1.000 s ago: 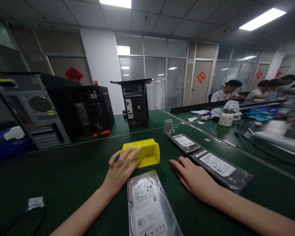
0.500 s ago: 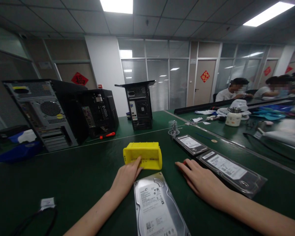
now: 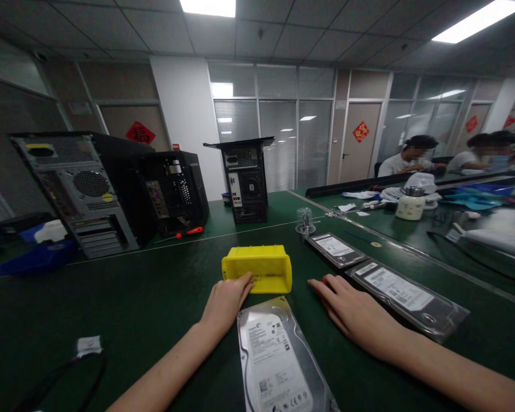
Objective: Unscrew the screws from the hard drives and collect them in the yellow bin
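My left hand (image 3: 226, 298) reaches over the front lip of a yellow bin (image 3: 257, 253). Its thumb and forefinger are pressed together on the bin floor, where tiny dark bits, perhaps screws, lie; what is between the fingertips cannot be made out. A silver hard drive (image 3: 277, 355), label up, lies between my forearms, just in front of the bin. To the right, my right hand (image 3: 347, 303) rests palm down on the table, fingers curved over a small red thing (image 3: 325, 281), mostly hidden. Beside it lies a bagged hard drive (image 3: 407, 294), with another drive (image 3: 337, 250) behind.
Computer cases (image 3: 107, 189) stand at the left and another case (image 3: 245, 183) at the back. A red-handled screwdriver (image 3: 191, 232) lies near them. A clear plastic cup (image 3: 304, 220) stands beyond the drives. A black cable (image 3: 96, 377) lies front left. People sit far right.
The view has shifted slightly, so things appear a little to the right. My left fingers have drawn closer together inside the yellow bin. My right hand stays much the same.
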Tool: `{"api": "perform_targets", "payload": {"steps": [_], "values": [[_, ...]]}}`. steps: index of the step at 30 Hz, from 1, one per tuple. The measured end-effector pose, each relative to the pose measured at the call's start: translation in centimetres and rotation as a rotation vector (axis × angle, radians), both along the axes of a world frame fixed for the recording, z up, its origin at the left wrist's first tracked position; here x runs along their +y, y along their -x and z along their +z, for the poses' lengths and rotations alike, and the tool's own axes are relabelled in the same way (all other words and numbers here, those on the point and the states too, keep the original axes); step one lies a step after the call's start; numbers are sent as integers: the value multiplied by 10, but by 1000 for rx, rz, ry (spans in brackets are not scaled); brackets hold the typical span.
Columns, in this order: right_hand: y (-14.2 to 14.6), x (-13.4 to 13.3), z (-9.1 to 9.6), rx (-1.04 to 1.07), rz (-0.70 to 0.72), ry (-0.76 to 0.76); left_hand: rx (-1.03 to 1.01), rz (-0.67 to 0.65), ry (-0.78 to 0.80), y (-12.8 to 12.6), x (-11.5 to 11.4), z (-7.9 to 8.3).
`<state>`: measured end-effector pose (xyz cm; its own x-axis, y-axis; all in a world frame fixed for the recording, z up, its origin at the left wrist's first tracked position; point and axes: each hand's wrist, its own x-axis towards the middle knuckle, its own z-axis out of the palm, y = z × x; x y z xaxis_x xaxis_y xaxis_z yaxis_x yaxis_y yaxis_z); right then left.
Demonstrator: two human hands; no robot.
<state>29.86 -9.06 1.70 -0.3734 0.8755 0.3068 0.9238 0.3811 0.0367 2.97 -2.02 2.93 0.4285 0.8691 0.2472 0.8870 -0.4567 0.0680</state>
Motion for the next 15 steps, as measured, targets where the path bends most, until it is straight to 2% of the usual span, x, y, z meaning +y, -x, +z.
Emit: {"api": "perform_targets", "payload": {"steps": [9,15], "values": [[-2,1,-1,-7,13,-13,51,-83,42,0,-8,11],[-3,2,-4,-15,15,-35,36,-154,49,0,-4,10]]}}
